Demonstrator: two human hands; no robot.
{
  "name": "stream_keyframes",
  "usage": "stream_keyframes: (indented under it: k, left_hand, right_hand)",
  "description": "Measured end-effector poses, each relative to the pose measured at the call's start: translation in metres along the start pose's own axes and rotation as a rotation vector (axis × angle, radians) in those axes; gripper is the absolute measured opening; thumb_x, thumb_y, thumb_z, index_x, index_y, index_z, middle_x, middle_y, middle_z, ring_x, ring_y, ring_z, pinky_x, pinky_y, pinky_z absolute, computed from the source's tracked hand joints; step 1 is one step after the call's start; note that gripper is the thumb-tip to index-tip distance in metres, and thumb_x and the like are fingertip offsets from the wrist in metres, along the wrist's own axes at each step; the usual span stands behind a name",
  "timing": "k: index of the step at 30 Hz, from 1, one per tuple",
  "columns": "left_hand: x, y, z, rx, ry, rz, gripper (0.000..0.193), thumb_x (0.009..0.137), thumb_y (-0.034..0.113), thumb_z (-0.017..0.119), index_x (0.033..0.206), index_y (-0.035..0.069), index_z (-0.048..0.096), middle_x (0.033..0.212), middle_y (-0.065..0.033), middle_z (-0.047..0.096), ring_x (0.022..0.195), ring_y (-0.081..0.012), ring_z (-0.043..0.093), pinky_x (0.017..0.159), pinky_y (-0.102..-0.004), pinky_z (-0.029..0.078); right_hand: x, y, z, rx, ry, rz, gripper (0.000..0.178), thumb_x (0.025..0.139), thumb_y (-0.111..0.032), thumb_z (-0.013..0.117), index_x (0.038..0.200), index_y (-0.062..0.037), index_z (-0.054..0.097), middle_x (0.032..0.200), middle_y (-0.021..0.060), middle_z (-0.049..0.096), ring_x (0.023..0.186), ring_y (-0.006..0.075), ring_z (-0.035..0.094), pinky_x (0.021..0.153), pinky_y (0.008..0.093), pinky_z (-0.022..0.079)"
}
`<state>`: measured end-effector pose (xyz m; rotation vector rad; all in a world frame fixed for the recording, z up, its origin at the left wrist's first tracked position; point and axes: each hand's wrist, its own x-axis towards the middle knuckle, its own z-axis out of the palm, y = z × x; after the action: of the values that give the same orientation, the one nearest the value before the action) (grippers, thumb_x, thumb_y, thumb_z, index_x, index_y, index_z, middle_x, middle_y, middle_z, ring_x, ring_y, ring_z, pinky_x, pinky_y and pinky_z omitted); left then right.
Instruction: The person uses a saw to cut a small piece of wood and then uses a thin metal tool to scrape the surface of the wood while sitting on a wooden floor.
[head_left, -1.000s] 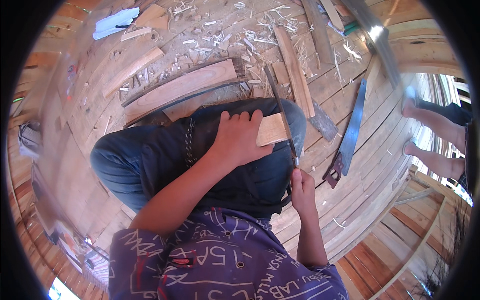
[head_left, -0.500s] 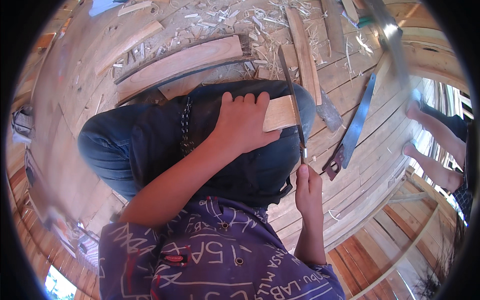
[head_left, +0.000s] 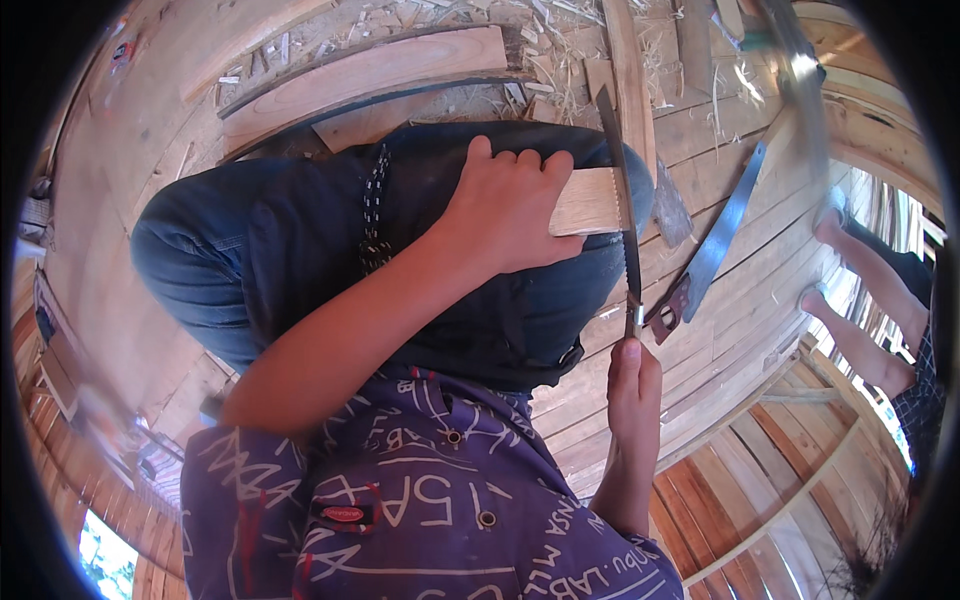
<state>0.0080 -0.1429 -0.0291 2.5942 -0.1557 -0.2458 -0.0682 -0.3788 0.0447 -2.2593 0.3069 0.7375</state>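
Across my lap, my left hand point(head_left: 515, 205) grips a pale wooden block point(head_left: 588, 202) and steadies it over my right thigh. My right hand point(head_left: 633, 380) is wrapped round the handle of a narrow saw point(head_left: 631, 240), which has a long dark blade, a toothed left edge and a shiny metal collar. The blade points away from me and lies against the block's right end. How deep it sits in the wood, I cannot tell. My left fingertips curl over the block's far side, with the thumb along its near edge.
A wide-bladed handsaw point(head_left: 715, 240) lies on the plank floor to the right. Beyond my knees are a curved board point(head_left: 400, 75), a long timber strip point(head_left: 628, 80) and scattered shavings. At the far right show another person's legs point(head_left: 868, 270).
My hands, the block and the saw have shifted slightly right in the picture as the view moved. The saw still rests at the block's right end, both hands keeping their grips.
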Motion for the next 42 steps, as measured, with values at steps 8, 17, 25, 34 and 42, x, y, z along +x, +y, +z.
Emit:
stream_keyframes:
  k: [8,17,25,34,42]
  left_hand:
    - [-0.001,-0.006,0.005,-0.001,0.075,-0.001,0.062,0.068,0.049,0.077,0.106,0.006,0.056,0.085,-0.0111,0.065,0.081,-0.0275,0.066,0.082,-0.0417,0.036]
    - [-0.002,-0.005,0.006,-0.018,0.039,0.047,0.064,0.068,0.05,0.076,0.109,0.005,0.056,0.085,-0.0115,0.066,0.081,-0.0278,0.066,0.082,-0.0424,0.036]
    - [0.0,-0.003,0.007,0.02,0.022,0.041,0.064,0.069,0.05,0.076,0.11,0.006,0.056,0.085,-0.0103,0.066,0.082,-0.0267,0.066,0.082,-0.0427,0.036]
    - [-0.002,0.0,0.008,0.044,0.056,-0.002,0.061,0.069,0.05,0.076,0.107,0.007,0.055,0.086,-0.0109,0.067,0.082,-0.027,0.067,0.084,-0.0423,0.037]
    - [-0.006,-0.006,0.015,0.032,0.14,0.072,0.061,0.069,0.05,0.077,0.106,0.007,0.056,0.086,-0.0109,0.067,0.081,-0.0274,0.067,0.083,-0.0432,0.037]
  right_hand:
    - [0.028,-0.023,0.016,-0.018,0.013,-0.089,0.048,0.106,-0.032,0.04,0.079,0.0056,0.051,0.06,0.0079,0.039,0.06,0.0133,0.036,0.054,0.0355,0.032]
    - [0.014,-0.01,0.011,0.011,0.011,-0.034,0.047,0.106,-0.035,0.039,0.078,0.001,0.049,0.061,0.0023,0.038,0.06,0.0103,0.033,0.053,0.0323,0.029]
    - [-0.026,0.013,-0.001,0.049,-0.012,0.028,0.048,0.106,-0.036,0.039,0.079,0.002,0.048,0.061,0.0053,0.038,0.061,0.0116,0.035,0.053,0.034,0.031]
    - [-0.003,-0.003,0.015,-0.007,0.029,-0.021,0.046,0.106,-0.035,0.039,0.08,0.0017,0.05,0.061,0.0042,0.04,0.06,0.0112,0.036,0.053,0.0332,0.031]
    - [0.004,-0.006,0.022,0.012,0.046,-0.046,0.046,0.106,-0.034,0.039,0.078,0.0016,0.048,0.06,0.003,0.038,0.06,0.0111,0.035,0.053,0.0332,0.03]
